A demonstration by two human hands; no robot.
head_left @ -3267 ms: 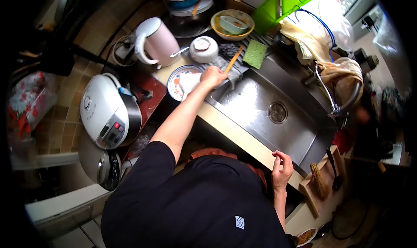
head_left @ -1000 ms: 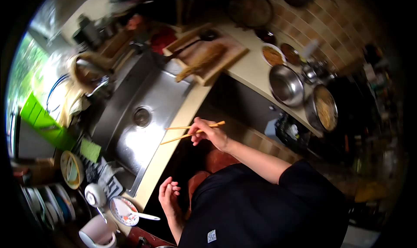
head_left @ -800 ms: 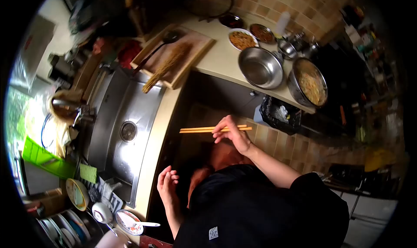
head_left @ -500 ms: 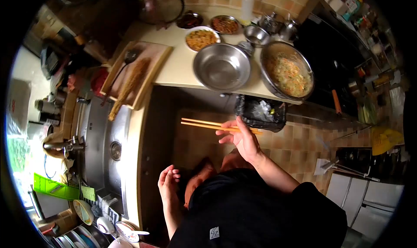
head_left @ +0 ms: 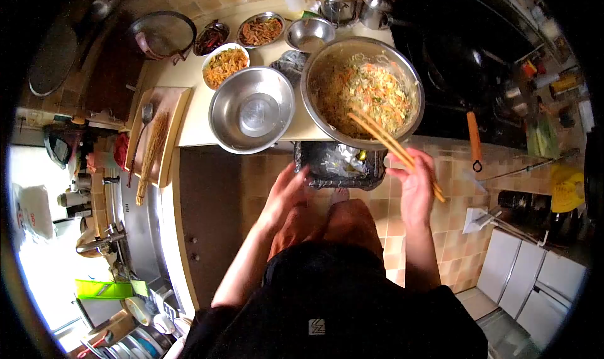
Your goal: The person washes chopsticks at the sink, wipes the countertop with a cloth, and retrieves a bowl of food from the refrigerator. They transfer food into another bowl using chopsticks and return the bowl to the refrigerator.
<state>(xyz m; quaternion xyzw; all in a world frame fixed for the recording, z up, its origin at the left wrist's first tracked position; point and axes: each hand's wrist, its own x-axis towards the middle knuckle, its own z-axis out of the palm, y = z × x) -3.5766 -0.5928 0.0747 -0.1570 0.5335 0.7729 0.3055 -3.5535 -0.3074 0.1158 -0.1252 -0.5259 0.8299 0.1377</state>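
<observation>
In the head view my right hand [head_left: 417, 186] grips a pair of wooden chopsticks [head_left: 391, 144]. Their tips reach over the near rim of a large metal bowl [head_left: 306, 85] and touch or nearly touch the shredded vegetable and noodle mixture [head_left: 371, 95] inside. My left hand [head_left: 284, 195] holds nothing and hangs in front of the counter, its fingers stretched out and somewhat blurred. Above it, at the counter's edge, stands an empty steel basin [head_left: 251, 110], just left of the large bowl.
A black-lined bin [head_left: 333, 182] stands below the counter edge. Behind the basins are a white bowl of shredded food [head_left: 236, 53], metal dishes [head_left: 261, 31] and a small steel bowl [head_left: 309, 35]. At left, a wooden tray [head_left: 177, 104] holds a straw brush [head_left: 154, 148]. A stove [head_left: 440, 107] is on the right.
My view has turned toward the large bowl. The right hand has brought the chopsticks from the counter's front over to the bowl, tips now at the food. My left hand has reached forward.
</observation>
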